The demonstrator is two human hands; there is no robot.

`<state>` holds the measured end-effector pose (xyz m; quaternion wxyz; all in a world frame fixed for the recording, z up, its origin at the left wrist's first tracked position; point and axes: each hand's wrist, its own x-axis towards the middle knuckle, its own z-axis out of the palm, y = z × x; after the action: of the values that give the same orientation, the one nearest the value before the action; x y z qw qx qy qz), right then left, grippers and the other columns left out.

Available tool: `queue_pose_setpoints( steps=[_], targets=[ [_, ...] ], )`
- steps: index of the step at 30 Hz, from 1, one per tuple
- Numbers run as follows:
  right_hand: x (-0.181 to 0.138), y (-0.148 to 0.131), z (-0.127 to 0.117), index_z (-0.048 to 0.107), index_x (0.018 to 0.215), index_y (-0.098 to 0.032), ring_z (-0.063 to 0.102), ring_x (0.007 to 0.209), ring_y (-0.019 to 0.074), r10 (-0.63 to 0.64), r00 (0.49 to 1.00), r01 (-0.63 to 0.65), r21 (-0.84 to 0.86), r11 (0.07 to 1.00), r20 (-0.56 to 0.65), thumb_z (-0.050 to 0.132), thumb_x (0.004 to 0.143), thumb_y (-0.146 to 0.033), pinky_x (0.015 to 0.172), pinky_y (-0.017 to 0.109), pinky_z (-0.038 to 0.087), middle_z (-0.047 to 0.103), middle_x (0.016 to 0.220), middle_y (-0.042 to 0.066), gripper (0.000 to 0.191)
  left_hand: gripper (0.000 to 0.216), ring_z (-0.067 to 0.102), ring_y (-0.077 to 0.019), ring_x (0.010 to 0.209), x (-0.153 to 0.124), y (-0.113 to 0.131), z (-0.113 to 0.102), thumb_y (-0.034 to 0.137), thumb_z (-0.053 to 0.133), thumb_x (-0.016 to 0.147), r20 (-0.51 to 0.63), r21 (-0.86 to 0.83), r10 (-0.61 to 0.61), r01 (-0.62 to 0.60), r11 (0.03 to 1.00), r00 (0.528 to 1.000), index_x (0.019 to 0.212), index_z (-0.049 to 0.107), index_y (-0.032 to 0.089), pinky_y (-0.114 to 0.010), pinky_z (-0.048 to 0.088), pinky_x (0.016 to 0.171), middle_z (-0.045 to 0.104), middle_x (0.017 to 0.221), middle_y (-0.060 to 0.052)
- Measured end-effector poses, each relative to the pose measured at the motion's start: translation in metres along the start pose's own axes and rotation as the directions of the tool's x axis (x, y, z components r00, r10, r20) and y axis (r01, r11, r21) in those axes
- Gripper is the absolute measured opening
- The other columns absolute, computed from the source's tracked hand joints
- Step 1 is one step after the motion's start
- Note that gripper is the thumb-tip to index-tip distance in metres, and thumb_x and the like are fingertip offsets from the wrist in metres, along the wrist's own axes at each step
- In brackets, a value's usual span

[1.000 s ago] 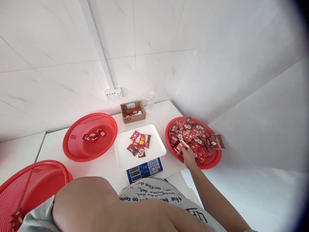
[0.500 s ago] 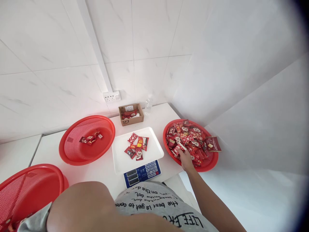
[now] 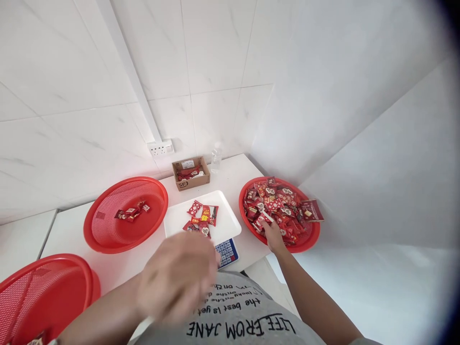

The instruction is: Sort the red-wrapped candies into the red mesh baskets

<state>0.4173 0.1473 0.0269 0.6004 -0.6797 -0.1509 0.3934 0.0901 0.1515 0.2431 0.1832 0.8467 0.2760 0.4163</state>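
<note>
My right hand (image 3: 274, 235) is at the front of the right red basket (image 3: 313, 243), closed on a small red snack packet (image 3: 261, 221) with a white edge. Many similar wrapped packets fill that basket around it. My left hand (image 3: 181, 275) is smeared by motion in front of the white weighing tray (image 3: 228, 223), so its fingers cannot be made out. Several red packets (image 3: 209, 214) lie on this tray. Below it, the blue keypad of the scale (image 3: 227, 251) is partly covered by my left hand.
Left of the scale stands a red basket (image 3: 108, 243) with a few packets. Another red basket (image 3: 77, 261) is at the lower left. A small cardboard box (image 3: 194, 182) and a clear plastic bottle (image 3: 216, 158) stand by the wall.
My left hand has come up from the lower left into view before the scale, hiding part of its display. My right hand stays in the right basket. The view has shifted slightly.
</note>
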Motion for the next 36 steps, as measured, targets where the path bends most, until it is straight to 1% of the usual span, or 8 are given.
queue_pose_setpoints(
  steps=[3, 9, 13, 19, 22, 28, 31, 36],
  targets=[
    [-0.001, -0.001, 0.0, 0.059, 0.093, -0.021, 0.06, 0.067, 0.0161, 0.004, 1.0, -0.004, 0.0, 1.0, -0.008, 0.068, 0.057, -0.034, 0.053, 0.028, 0.054, 0.063, 0.077, -0.002, 0.038, 0.018, 0.061, -0.0174, 0.089, 0.016, -0.055, 0.042, 0.028, 0.043, 0.086, 0.062, 0.174, -0.169, 0.156, 0.972, 0.984, 0.096, 0.057, 0.025, -0.032, 0.053, 0.075, 0.064, 0.091, -0.005],
    [0.0, -0.002, -0.001, 0.058, 0.092, -0.023, 0.06, 0.069, 0.0152, 0.019, 1.0, -0.019, -0.01, 1.0, 0.005, 0.068, 0.058, -0.034, 0.053, 0.027, 0.055, 0.063, 0.081, -0.003, 0.037, 0.027, 0.051, -0.0243, 0.104, -0.041, -0.135, 0.096, 0.035, 0.052, 0.082, 0.286, 0.473, -0.467, 0.3, 0.828, 0.837, 0.105, 0.058, 0.023, -0.04, 0.045, 0.088, 0.058, 0.108, -0.007],
    [0.0, -0.002, 0.0, 0.057, 0.092, -0.022, 0.06, 0.068, 0.0159, 0.023, 1.0, -0.023, -0.003, 1.0, 0.004, 0.069, 0.058, -0.033, 0.052, 0.026, 0.055, 0.063, 0.079, -0.002, 0.037, 0.029, 0.05, -0.024, 0.103, -0.057, -0.14, 0.103, 0.034, 0.051, 0.082, 0.311, 0.515, -0.506, 0.304, 0.801, 0.805, 0.109, 0.058, 0.025, -0.04, 0.045, 0.088, 0.053, 0.113, -0.007],
    [0.0, -0.002, 0.0, 0.057, 0.088, -0.022, 0.059, 0.063, 0.0145, 0.04, 0.999, -0.04, -0.007, 0.999, 0.029, 0.069, 0.059, -0.031, 0.054, 0.027, 0.055, 0.061, 0.071, -0.004, 0.033, 0.027, 0.049, -0.0234, 0.107, -0.064, -0.145, 0.096, 0.01, 0.046, 0.074, 0.362, 0.391, -0.419, 0.273, 0.879, 0.833, 0.093, 0.061, 0.022, -0.04, 0.045, 0.092, 0.052, 0.114, -0.008],
    [0.002, 0.0, -0.001, 0.056, 0.089, -0.023, 0.059, 0.064, 0.0147, 0.047, 0.999, -0.047, -0.009, 0.999, 0.01, 0.069, 0.058, -0.031, 0.054, 0.027, 0.055, 0.062, 0.074, -0.004, 0.035, 0.041, 0.047, -0.0244, 0.112, -0.067, -0.148, 0.096, 0.005, 0.044, 0.069, 0.363, 0.352, -0.37, 0.242, 0.904, 0.855, 0.103, 0.058, 0.021, -0.043, 0.041, 0.096, 0.052, 0.119, -0.01],
    [0.0, -0.002, -0.001, 0.056, 0.093, -0.023, 0.061, 0.069, 0.0157, 0.05, 0.999, -0.05, 0.001, 0.999, 0.013, 0.069, 0.058, -0.032, 0.056, 0.027, 0.055, 0.063, 0.082, -0.003, 0.038, 0.052, 0.026, -0.0278, 0.133, -0.068, -0.157, 0.11, 0.031, 0.046, 0.082, 0.387, 0.445, -0.43, 0.243, 0.862, 0.816, 0.132, 0.039, 0.02, -0.05, 0.023, 0.107, 0.038, 0.14, -0.01],
    [-0.003, -0.005, 0.001, 0.057, 0.092, -0.023, 0.06, 0.068, 0.0152, 0.063, 0.998, -0.063, 0.002, 0.998, 0.011, 0.068, 0.058, -0.033, 0.055, 0.027, 0.055, 0.064, 0.084, -0.003, 0.037, 0.051, 0.026, -0.0271, 0.133, -0.072, -0.161, 0.112, 0.037, 0.044, 0.084, 0.394, 0.477, -0.476, 0.267, 0.837, 0.786, 0.132, 0.039, 0.019, -0.049, 0.023, 0.108, 0.039, 0.14, -0.01],
    [-0.002, -0.005, 0.002, 0.056, 0.092, -0.022, 0.06, 0.07, 0.015, 0.058, 0.998, -0.058, 0.009, 0.998, 0.009, 0.069, 0.058, -0.033, 0.056, 0.027, 0.055, 0.064, 0.086, -0.002, 0.038, 0.045, 0.032, -0.0263, 0.13, -0.074, -0.159, 0.111, 0.039, 0.043, 0.085, 0.322, 0.495, -0.484, 0.291, 0.819, 0.814, 0.125, 0.047, 0.02, -0.047, 0.025, 0.107, 0.047, 0.132, -0.01]
  ],
)
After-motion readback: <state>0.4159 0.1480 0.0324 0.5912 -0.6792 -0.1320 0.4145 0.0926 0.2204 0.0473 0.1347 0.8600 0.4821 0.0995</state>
